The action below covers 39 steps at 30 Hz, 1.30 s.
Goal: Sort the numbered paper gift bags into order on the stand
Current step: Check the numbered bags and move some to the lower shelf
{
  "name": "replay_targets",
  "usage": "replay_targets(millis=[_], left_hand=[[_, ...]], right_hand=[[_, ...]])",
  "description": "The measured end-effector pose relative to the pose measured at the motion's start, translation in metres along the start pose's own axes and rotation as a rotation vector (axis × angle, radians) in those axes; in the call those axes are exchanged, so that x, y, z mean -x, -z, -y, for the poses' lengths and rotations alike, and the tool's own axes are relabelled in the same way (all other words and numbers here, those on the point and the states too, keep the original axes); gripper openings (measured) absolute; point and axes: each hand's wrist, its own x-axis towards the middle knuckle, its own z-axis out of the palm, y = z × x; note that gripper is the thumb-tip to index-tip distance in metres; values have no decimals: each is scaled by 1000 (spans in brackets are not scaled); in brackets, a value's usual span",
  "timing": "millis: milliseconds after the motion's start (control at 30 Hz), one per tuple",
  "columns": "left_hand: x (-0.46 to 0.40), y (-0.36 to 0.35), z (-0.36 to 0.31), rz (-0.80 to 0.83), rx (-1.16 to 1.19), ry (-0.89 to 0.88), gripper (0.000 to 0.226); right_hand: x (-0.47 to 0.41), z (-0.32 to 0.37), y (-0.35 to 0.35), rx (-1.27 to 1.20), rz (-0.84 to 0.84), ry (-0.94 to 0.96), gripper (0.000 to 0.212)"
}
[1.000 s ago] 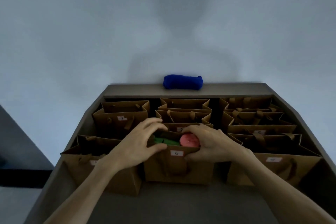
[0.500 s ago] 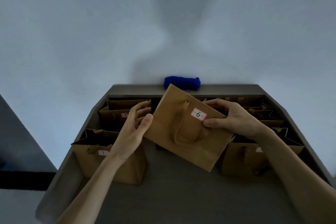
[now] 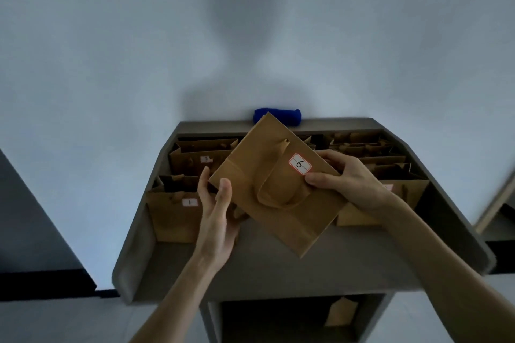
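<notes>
Gripping bag labelled "6" [image 3: 274, 192], both hands; behind, bag "1" [image 3: 178, 209].

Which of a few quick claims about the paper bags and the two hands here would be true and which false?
1. Both hands hold the bag labelled 6 in the air. True: the left hand and right hand grip its two sides.
2. That bag hangs upright. False: it is tilted.
3. The bag labelled 1 stands at the front left of the stand. True.
4. A red cloth lies at the back edge. False: the cloth is blue.
</notes>
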Motion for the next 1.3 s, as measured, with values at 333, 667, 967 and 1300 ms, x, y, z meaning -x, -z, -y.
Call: replay_targets(millis=[333, 667, 967, 1300], left_hand=[[69, 17, 10, 1, 110, 80, 98], [100, 12, 12, -12, 112, 74, 97], [144, 17, 62, -87, 99, 181, 107], [192, 48, 149, -192, 122, 207, 112]], right_hand=[[67, 0, -50, -9, 5, -70, 68], [91, -4, -49, 40, 35, -56, 67], [116, -42, -38, 124, 178, -81, 59], [148, -137, -61, 126, 249, -86, 60]])
